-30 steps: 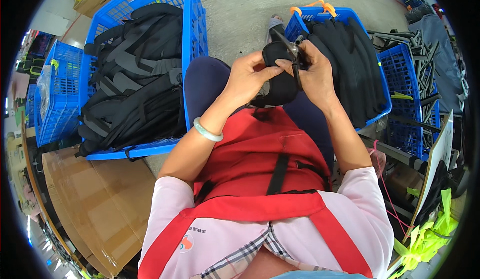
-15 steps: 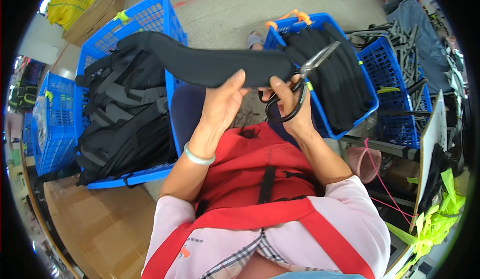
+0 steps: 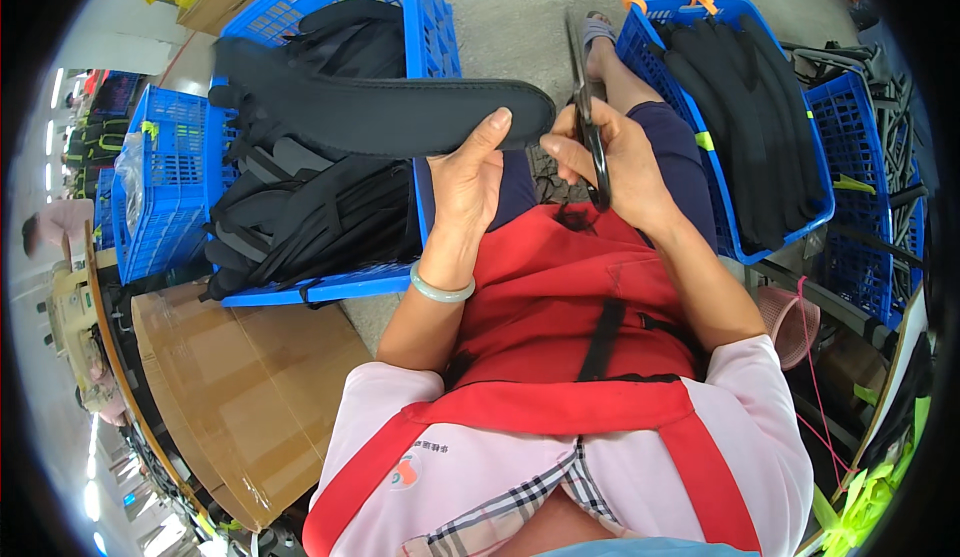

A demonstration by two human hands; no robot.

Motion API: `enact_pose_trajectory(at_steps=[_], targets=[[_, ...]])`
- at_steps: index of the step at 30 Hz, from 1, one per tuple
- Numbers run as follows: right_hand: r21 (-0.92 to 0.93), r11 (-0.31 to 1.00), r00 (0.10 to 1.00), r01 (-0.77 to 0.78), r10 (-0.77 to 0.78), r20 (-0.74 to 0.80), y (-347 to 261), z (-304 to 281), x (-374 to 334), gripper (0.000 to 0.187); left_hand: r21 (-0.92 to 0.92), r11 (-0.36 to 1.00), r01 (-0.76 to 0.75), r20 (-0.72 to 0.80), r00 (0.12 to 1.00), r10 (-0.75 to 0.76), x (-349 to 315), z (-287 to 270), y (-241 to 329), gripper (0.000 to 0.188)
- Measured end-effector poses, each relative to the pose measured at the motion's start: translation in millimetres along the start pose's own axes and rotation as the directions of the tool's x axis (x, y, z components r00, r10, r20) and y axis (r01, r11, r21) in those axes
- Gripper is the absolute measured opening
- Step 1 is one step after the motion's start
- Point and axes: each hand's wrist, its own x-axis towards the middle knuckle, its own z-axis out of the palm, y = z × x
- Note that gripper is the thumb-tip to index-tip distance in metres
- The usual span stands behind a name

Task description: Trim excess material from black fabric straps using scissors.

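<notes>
Open floor [image 3: 510, 7] between left crate [image 3: 430, 27] and right crate [image 3: 720, 195], scissors [image 3: 584, 107] and sandalled foot [image 3: 600, 45] in the way

Small print and emblem on pale pink shirt [image 3: 385, 407], left chest; nothing else legible.
One short row of tiny dark characters [image 3: 432, 447], slightly slanted, slopes down to the right in view; too small to read reliably. Emblem [image 3: 404, 472] sits just below and left of the row, near the red apron strap [image 3: 358, 477]: orange-red shape with a bit of green, on a pale rounded patch; fine detail too small to tell.
</notes>
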Motion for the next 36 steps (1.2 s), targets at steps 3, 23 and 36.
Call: enact_pose_trajectory(at_steps=[3, 23, 36], targets=[[-0.009, 0.999, 0.997, -0.05, 0.049, -0.058, 4.0, 6.6, -2.0, 0.022, 0.056, 0.998, 0.009, 0.022, 1.0, -0.01, -6.9, -6.7, -0.6, 0.024], [-0.51, 0.856, 0.982, -0.083, 0.156, 0.102, 11.5, -21.9, -61.9, 0.064, -0.141, 0.975, 0.171, 0.116, 0.981, -0.156, -4.5, -35.4, -0.7, 0.036], [-0.61, 0.78, 0.967, -0.138, 0.239, 0.088, -0.2, -22.9, -64.0, 0.065, -0.08, 0.978, 0.195, 0.139, 0.973, -0.183, -8.2, -39.0, 1.3, 0.031]])
